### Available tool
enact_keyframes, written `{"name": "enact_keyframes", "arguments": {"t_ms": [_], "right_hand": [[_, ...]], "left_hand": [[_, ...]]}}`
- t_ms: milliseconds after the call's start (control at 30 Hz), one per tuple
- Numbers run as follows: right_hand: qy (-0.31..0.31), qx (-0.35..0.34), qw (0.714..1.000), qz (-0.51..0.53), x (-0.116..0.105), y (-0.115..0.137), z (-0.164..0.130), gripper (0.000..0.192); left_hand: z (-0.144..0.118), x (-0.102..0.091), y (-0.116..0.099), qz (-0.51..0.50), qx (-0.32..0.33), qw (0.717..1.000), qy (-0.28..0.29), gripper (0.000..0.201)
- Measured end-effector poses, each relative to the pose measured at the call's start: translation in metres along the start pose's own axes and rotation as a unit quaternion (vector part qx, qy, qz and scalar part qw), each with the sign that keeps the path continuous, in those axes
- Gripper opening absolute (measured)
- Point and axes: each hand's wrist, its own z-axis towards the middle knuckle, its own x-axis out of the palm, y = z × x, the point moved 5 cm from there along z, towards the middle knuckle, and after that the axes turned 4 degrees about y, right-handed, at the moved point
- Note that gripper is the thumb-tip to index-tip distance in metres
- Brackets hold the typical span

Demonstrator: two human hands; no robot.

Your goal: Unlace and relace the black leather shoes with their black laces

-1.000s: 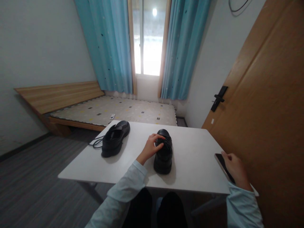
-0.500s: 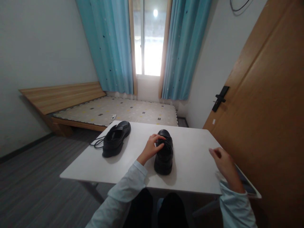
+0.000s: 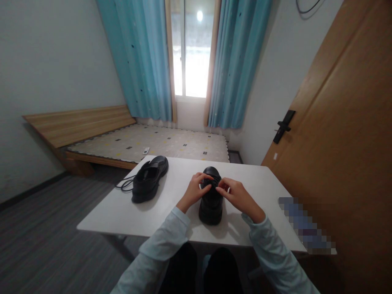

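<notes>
Fingers of the left hand (image 3: 193,191) and right hand (image 3: 238,194), slightly parted, curl over the shoe (image 3: 210,211) beneath; whether they pinch laces (image 3: 215,182) is unclear.

There are two lace-up shoes (image 3: 211,211), two hands (image 3: 192,192), one white surface (image 3: 245,175), two blue curtains (image 3: 245,61), one window (image 3: 196,73), one bed (image 3: 174,145) and one door (image 3: 343,147).

Bare hands (image 3: 194,191), pale blue long sleeves (image 3: 165,236), creased fabric, black trousers (image 3: 221,271)
</notes>
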Motion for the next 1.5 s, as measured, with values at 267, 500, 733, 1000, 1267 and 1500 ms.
{"name": "enact_keyframes", "arguments": {"t_ms": [267,500,733,1000,1267,1500], "right_hand": [[-0.045,-0.049,0.996,0.058,0.008,-0.004,0.034,0.011],[-0.088,-0.014,0.99,0.114,0.016,-0.032,0.04,0.01],[-0.003,-0.076,0.983,0.164,0.011,-0.041,0.032,0.014],[0.057,-0.133,0.985,0.098,0.011,-0.03,0.026,0.036],[0.005,-0.117,0.988,0.102,0.012,-0.031,0.026,0.009],[-0.041,-0.088,0.976,0.193,0.009,-0.039,0.029,0.015]], "left_hand": [[0.001,-0.001,0.002,-0.017,0.003,1.0,-0.026,0.02],[0.002,-0.008,0.009,-0.031,-0.036,0.996,-0.079,0.011],[0.002,-0.006,0.009,-0.047,-0.042,0.995,-0.073,0.015],[0.001,0.0,0.001,-0.033,-0.002,0.999,-0.029,0.024],[0.003,0.0,0.005,-0.05,-0.028,0.997,-0.042,0.019],[0.002,0.004,0.004,-0.031,-0.026,0.999,-0.01,0.029]]}}
